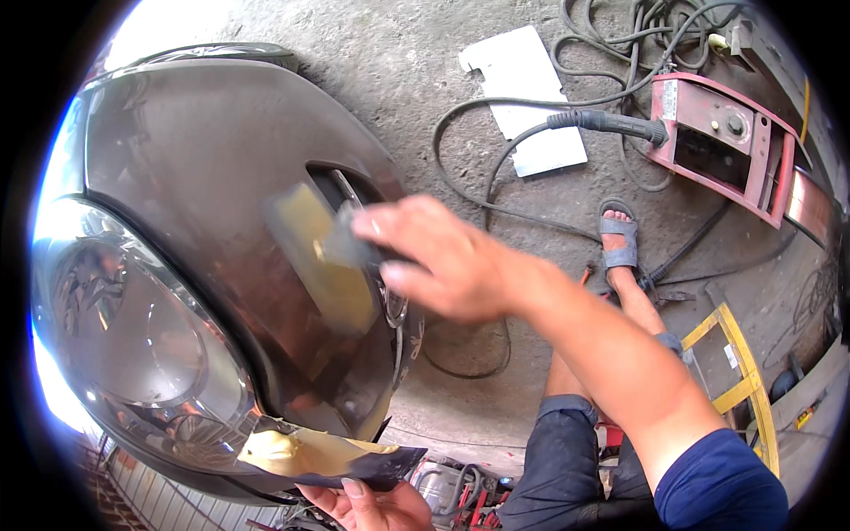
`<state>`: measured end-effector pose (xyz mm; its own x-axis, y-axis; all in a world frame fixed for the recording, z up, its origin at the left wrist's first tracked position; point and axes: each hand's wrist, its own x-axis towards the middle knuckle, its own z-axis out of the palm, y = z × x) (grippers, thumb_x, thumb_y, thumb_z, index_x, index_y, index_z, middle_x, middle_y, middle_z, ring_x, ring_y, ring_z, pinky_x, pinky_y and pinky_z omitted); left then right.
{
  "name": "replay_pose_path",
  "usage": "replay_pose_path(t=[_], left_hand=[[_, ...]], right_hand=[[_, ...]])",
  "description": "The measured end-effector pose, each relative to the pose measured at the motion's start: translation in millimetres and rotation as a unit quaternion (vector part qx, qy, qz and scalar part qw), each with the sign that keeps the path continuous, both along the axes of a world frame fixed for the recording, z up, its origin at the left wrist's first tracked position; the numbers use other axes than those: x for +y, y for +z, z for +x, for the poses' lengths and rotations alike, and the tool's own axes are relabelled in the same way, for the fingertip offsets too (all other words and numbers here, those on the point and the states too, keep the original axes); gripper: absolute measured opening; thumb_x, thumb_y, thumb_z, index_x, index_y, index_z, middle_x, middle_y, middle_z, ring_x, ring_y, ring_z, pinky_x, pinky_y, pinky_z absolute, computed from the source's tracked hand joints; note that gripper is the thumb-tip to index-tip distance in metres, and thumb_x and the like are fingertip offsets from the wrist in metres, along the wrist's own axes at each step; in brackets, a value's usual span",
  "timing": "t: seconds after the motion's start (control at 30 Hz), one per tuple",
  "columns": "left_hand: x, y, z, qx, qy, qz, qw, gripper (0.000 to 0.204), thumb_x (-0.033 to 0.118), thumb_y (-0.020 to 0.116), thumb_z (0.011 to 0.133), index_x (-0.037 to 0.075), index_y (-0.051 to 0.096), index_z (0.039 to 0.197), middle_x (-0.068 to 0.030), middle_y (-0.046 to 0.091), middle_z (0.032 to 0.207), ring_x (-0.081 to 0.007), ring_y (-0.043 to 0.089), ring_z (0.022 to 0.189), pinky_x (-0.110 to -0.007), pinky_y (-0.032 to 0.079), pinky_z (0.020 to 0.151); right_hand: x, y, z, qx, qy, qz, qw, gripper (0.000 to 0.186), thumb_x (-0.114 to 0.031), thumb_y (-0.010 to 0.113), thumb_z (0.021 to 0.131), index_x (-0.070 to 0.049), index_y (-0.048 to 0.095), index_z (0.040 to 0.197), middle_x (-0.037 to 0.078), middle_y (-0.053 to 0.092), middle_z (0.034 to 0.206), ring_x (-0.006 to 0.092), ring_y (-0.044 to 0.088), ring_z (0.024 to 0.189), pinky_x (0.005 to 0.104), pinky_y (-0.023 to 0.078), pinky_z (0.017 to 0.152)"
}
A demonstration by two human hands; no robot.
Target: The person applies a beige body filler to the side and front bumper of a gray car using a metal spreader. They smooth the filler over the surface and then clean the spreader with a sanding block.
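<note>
My right hand [453,262] is closed around a small dark putty spreader [348,241], smeared by motion. The spreader is at a yellowish patch of body filler [335,288] on a dark brown car bumper [230,133]. Beside the patch is a recess with chrome trim [394,305], partly behind my hand. Low in the view, my left hand [376,508] grips a flat dark mixing board [390,467], thumb at its near edge. A mound of pale yellow filler [276,450] lies on the board's left end. The board overlaps the lower edge of the headlight [146,354].
A red machine [722,146] with a thick black cable [460,181] stands at the far right. Near it lies a white sheet [531,97] on the concrete floor. A yellow metal frame [742,389] is beside my leg. Equipment [452,491] sits below the bumper.
</note>
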<state>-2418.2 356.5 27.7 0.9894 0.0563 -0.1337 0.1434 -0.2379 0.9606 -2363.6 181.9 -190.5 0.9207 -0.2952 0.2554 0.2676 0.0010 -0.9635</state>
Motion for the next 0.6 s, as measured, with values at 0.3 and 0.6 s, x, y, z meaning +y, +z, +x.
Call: replay_pose_path(t=[0.3, 0.6], left_hand=[[8, 1, -7, -0.007, 0.020, 0.002, 1.000, 0.054, 0.003, 0.054, 0.090, 0.009, 0.037, 0.141, -0.0127, 0.044, 0.142, -0.0277, 0.050, 0.122, -0.045, 0.041, 0.104], [5, -6, -2, 0.002, 0.020, 0.002, 1.000, 0.053, 0.003, 0.053, 0.090, 0.009, 0.037, 0.140, -0.0131, 0.046, 0.139, -0.0272, 0.053, 0.117, -0.044, 0.044, 0.100]], right_hand=[[-7, -1, 49, 0.040, 0.086, -0.034, 0.995, 0.043, -0.022, 0.049, 0.094, -0.002, 0.051, 0.132, 0.019, 0.049, 0.136, 0.0319, 0.047, 0.119, 0.0405, 0.036, 0.106], [86, 20, -57, 0.085, 0.017, 0.016, 0.996, 0.043, -0.015, 0.061, 0.085, 0.002, 0.055, 0.124, 0.018, 0.051, 0.130, 0.0347, 0.050, 0.106, 0.0420, 0.044, 0.094]])
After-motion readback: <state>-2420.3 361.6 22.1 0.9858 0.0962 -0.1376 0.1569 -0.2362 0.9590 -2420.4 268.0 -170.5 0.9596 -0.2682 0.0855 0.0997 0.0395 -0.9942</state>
